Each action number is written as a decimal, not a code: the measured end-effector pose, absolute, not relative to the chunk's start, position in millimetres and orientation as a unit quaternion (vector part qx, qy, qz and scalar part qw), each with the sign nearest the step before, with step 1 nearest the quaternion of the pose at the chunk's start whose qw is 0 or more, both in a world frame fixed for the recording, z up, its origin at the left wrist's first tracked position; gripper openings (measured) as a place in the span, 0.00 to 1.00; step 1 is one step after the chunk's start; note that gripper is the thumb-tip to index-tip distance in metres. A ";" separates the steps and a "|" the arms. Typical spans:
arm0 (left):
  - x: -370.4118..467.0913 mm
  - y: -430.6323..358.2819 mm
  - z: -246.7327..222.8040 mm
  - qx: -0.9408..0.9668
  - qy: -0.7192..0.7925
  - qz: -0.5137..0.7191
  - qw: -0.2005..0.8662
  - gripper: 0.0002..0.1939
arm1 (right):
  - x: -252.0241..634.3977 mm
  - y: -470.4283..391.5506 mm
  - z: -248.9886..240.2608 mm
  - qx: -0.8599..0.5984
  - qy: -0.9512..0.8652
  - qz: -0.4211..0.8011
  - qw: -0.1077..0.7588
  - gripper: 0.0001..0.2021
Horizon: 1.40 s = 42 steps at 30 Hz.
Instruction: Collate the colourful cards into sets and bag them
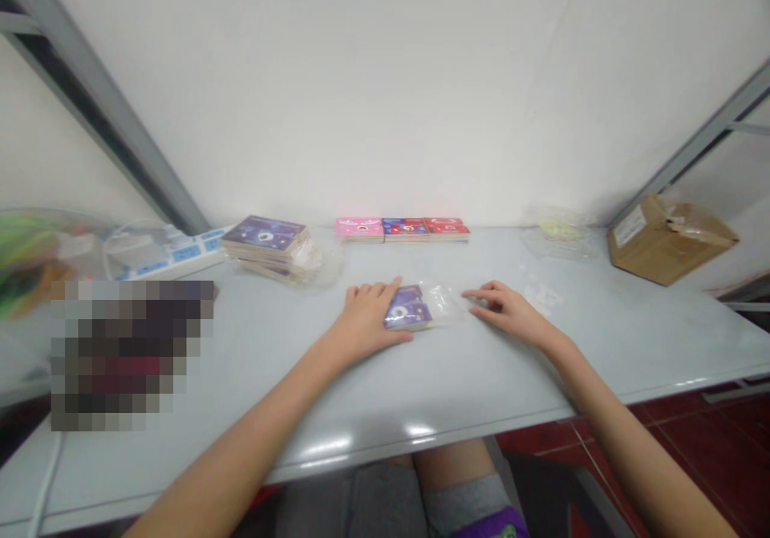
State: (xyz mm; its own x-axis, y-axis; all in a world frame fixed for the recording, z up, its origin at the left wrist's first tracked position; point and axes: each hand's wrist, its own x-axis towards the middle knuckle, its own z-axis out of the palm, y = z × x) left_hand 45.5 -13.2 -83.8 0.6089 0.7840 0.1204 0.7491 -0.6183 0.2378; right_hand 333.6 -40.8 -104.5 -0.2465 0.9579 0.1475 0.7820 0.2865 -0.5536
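Note:
A small stack of purple cards lies on the table inside a clear plastic bag. My left hand grips the bagged cards from the left, thumb along the near edge and fingers over the far edge. The bag's loose, card-free end points right. Just beyond that end is my right hand, its index finger stretched out and apart from the thumb, the other fingers curled. Nothing shows between its fingers, though whether a fingertip touches the plastic is hard to tell.
Pink, blue and red card stacks line the wall. Bagged purple cards are at back left, near a power strip. A pixelated area covers the left. At right are a crumpled clear bag and a cardboard box.

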 end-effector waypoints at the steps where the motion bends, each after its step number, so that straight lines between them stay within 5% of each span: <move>1: 45.4 -13.1 -84.2 0.893 0.428 0.108 0.082 0.45 | 332.0 -40.0 -106.0 -0.566 -0.767 0.183 0.239 0.15; 9: 45.1 -13.2 -83.9 0.893 0.430 0.108 0.083 0.45 | 322.5 -31.0 -110.1 -0.565 -0.763 0.164 0.269 0.10; 14: 46.7 -14.1 -81.5 0.892 0.433 0.100 0.086 0.45 | 311.3 -30.8 -108.4 -0.581 -0.704 0.209 0.351 0.14; 20: 46.3 -14.1 -82.0 0.891 0.434 0.103 0.089 0.45 | 294.6 -32.7 -106.4 -0.539 -0.724 0.248 0.352 0.19; 26: 45.0 -14.5 -83.5 0.891 0.432 0.109 0.085 0.45 | 341.9 -26.8 -114.7 -0.633 -0.659 0.049 0.403 0.19; 31: 44.6 -15.1 -82.8 0.892 0.429 0.108 0.089 0.44 | 389.6 -28.9 -128.1 -0.823 -0.518 -0.041 0.230 0.30; 35: 44.8 -15.0 -82.7 0.892 0.431 0.106 0.088 0.44 | 396.3 -29.3 -138.3 -0.839 -0.535 0.002 0.099 0.27; 42: 45.1 -14.5 -82.6 0.891 0.432 0.104 0.088 0.44 | 395.4 -25.4 -143.6 -0.814 -0.567 -0.001 0.128 0.25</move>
